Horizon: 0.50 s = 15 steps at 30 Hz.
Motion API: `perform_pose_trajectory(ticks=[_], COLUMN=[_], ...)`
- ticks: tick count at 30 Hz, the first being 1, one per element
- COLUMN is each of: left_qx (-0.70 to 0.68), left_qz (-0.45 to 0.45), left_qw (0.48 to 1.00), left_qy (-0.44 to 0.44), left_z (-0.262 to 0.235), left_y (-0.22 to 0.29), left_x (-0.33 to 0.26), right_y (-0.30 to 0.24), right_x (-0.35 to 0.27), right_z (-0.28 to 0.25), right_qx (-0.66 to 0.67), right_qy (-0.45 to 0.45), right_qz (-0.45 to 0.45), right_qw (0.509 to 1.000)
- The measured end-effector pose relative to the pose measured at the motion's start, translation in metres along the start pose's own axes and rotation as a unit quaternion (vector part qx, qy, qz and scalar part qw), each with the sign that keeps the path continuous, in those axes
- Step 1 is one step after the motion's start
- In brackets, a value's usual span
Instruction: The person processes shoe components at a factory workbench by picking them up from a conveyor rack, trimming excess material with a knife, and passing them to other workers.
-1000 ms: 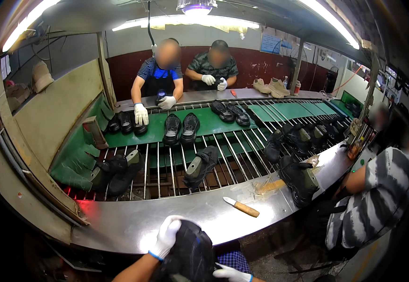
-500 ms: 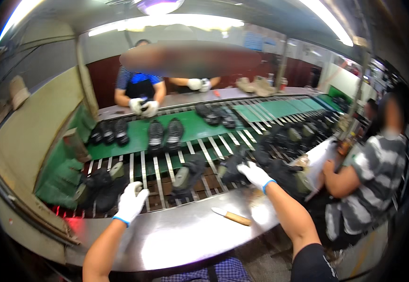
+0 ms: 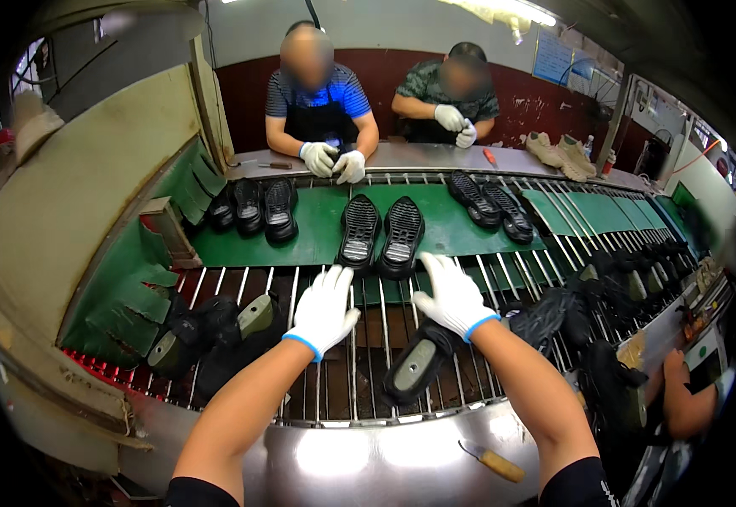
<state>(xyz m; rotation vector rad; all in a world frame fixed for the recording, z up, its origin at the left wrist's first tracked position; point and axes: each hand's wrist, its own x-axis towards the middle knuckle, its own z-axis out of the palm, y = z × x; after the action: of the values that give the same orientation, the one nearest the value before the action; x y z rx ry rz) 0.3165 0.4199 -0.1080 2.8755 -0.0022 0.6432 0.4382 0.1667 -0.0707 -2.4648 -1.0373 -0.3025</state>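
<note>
My left hand (image 3: 325,311), in a white glove with a blue cuff, reaches over the conveyor with its fingers spread. Its fingertips are at the near end of a black shoe sole (image 3: 359,228). My right hand (image 3: 455,296), gloved the same way, is open beside the near end of a second black sole (image 3: 402,230). Both soles lie tread up, side by side on a green sheet (image 3: 313,207). Whether the fingertips touch them I cannot tell. Under my right wrist, a black shoe upper with a grey-green last (image 3: 414,367) rests on the metal rods.
More soles lie left (image 3: 249,207) and right (image 3: 490,207) on the sheet. Shoe uppers on lasts (image 3: 207,334) sit at the near left, others at right. A wooden-handled knife (image 3: 501,465) lies on the steel ledge (image 3: 368,456). Two gloved co-workers (image 3: 321,110) are across the line; another person's arm (image 3: 689,401) shows at right.
Both hands have moved forward and inward, from the near row of uppers to the pair of soles. My right hand has left the dark upper. The view has turned and shifted.
</note>
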Motion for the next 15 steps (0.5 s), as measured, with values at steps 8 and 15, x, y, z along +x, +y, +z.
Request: perform_pose_trajectory(ticks=[8,15], left_qx=[0.059,-0.094], left_qz=[-0.008,-0.019], left_qw=[0.997,0.99], left_qy=[-0.04,0.105], left_z=[0.06,-0.005], left_y=[-0.02,0.001], left_x=[0.081,0.025], right_y=[0.026,-0.045], right_x=[0.079,0.029], right_z=[0.074,-0.01], right_qx=[-0.158,0.008], right_qy=[-0.046,0.059], right_qz=[-0.085,-0.086], right_qw=[0.983,0.994])
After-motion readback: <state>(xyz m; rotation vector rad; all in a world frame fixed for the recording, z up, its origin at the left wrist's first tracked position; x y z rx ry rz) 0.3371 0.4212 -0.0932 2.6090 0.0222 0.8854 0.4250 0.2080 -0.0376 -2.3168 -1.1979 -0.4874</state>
